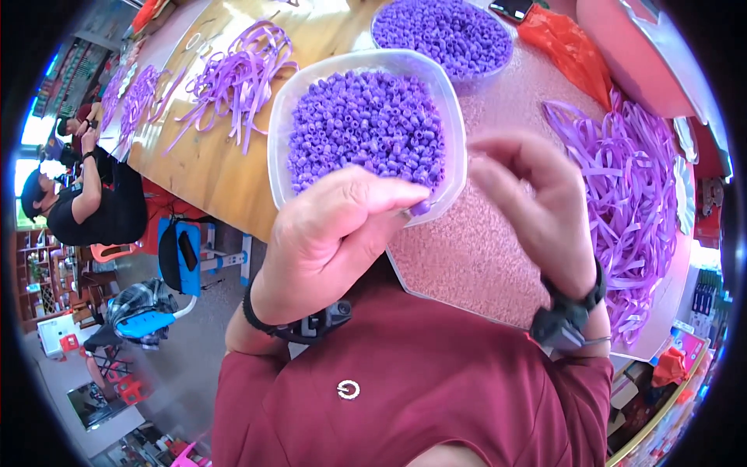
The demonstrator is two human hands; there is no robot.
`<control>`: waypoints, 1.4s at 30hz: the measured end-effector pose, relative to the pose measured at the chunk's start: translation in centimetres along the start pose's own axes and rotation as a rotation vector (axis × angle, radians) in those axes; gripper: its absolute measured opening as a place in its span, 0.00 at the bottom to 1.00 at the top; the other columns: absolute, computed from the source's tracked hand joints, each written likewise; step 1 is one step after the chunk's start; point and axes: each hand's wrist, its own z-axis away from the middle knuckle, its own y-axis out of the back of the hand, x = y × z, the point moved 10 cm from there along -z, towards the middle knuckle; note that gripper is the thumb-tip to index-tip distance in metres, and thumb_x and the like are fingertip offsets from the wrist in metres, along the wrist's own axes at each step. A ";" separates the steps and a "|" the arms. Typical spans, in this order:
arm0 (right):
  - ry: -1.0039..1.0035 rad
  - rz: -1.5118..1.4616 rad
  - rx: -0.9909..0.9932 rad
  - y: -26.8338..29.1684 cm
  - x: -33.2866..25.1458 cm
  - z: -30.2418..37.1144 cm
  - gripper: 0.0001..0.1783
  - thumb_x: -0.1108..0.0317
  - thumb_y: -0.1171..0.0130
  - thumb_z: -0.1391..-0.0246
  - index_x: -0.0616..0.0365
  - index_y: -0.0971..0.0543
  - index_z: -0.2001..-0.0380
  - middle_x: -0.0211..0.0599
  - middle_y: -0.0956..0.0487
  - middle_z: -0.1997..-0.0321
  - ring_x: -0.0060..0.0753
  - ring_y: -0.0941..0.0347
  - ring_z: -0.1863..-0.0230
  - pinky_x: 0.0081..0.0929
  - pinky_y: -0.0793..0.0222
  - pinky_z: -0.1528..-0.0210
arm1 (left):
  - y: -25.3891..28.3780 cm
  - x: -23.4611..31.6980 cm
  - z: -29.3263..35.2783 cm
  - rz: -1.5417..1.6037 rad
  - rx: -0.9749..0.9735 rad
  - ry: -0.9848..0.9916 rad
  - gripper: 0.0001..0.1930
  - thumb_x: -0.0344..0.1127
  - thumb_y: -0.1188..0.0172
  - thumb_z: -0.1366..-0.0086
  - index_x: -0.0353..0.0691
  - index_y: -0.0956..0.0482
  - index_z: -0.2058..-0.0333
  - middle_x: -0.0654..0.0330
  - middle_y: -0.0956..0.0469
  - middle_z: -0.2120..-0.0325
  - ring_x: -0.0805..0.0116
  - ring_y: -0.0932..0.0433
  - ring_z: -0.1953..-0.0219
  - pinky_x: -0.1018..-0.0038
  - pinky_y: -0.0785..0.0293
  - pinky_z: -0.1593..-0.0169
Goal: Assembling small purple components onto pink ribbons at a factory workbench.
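My left hand (331,226) is closed in a pinch, with a small purple bead (420,208) at its thumb and fingertips. It is at the near edge of a clear plastic tub (278,156) that holds a heap of purple beads (366,128). To the right of the tub, my right hand (537,198) is raised with its thumb and forefinger curved together in a pinch. Its fingertips are smeared by motion, so I cannot make out anything between them. A pile of purple ribbons (630,210) lies on the table to the right of this hand.
Behind the tub stands a second container of purple beads (443,35). More purple ribbons (237,74) lie at the far left of the wooden table (210,167). An orange-red plastic bag (564,50) and a phone (512,8) are at the back. A person in black (97,198) is at left.
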 end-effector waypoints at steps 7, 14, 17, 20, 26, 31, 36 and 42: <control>0.446 0.729 0.281 2.6 1.9 -9.5 0.17 0.64 0.45 0.51 0.60 0.25 0.59 0.41 0.24 0.67 0.35 0.27 0.66 0.27 0.33 0.62 | -0.2 -2.1 2.8 0.055 -0.011 0.087 0.09 0.20 0.44 0.46 0.33 0.24 0.64 0.60 0.25 0.74 0.73 0.27 0.71 0.81 0.34 0.66; 0.206 0.938 0.031 0.4 4.5 -14.8 0.13 0.64 0.46 0.55 0.58 0.22 0.67 0.45 0.23 0.66 0.43 0.27 0.63 0.34 0.33 0.61 | 0.2 -3.6 3.8 0.111 -0.016 0.127 0.09 0.22 0.44 0.45 0.33 0.24 0.64 0.61 0.25 0.74 0.73 0.27 0.71 0.81 0.34 0.66; 0.167 0.852 0.048 0.6 5.1 -15.1 0.10 0.66 0.46 0.56 0.59 0.21 0.71 0.44 0.22 0.71 0.43 0.26 0.67 0.34 0.32 0.63 | 0.3 -3.6 3.6 0.117 -0.028 0.064 0.10 0.22 0.45 0.44 0.36 0.24 0.62 0.60 0.24 0.73 0.70 0.28 0.73 0.78 0.33 0.68; 0.141 0.683 0.107 1.6 5.6 -15.3 0.09 0.68 0.47 0.55 0.61 0.22 0.71 0.46 0.23 0.73 0.40 0.25 0.69 0.31 0.32 0.65 | 0.2 -3.9 3.5 0.139 -0.027 0.064 0.10 0.22 0.44 0.45 0.36 0.24 0.62 0.61 0.24 0.74 0.70 0.28 0.73 0.77 0.33 0.68; 0.212 0.574 0.111 2.0 6.1 -15.5 0.07 0.72 0.45 0.54 0.63 0.23 0.71 0.38 0.22 0.75 0.27 0.27 0.73 0.23 0.33 0.68 | 0.2 -4.1 3.8 0.142 -0.035 0.098 0.09 0.23 0.44 0.45 0.35 0.24 0.63 0.60 0.25 0.74 0.72 0.27 0.72 0.80 0.34 0.66; 0.088 0.224 0.143 3.7 6.8 -14.8 0.08 0.71 0.43 0.52 0.63 0.23 0.68 0.28 0.24 0.73 0.18 0.29 0.72 0.14 0.34 0.69 | 0.1 -3.3 3.9 0.141 -0.023 0.069 0.09 0.23 0.44 0.45 0.34 0.24 0.64 0.60 0.25 0.74 0.72 0.27 0.72 0.80 0.34 0.67; -0.109 -0.559 0.025 2.6 6.0 -10.5 0.11 0.71 0.45 0.49 0.62 0.26 0.61 0.32 0.24 0.67 0.20 0.28 0.69 0.18 0.31 0.62 | 0.1 -3.8 3.8 0.163 -0.045 0.134 0.08 0.21 0.44 0.45 0.34 0.23 0.64 0.61 0.25 0.74 0.73 0.28 0.72 0.80 0.34 0.67; -0.146 -0.922 -0.097 0.3 2.2 -3.2 0.13 0.73 0.51 0.45 0.63 0.29 0.56 0.37 0.25 0.60 0.24 0.27 0.65 0.21 0.29 0.59 | -0.2 -1.0 1.3 0.190 -0.019 0.062 0.08 0.20 0.44 0.46 0.32 0.23 0.66 0.60 0.26 0.75 0.73 0.29 0.72 0.80 0.35 0.67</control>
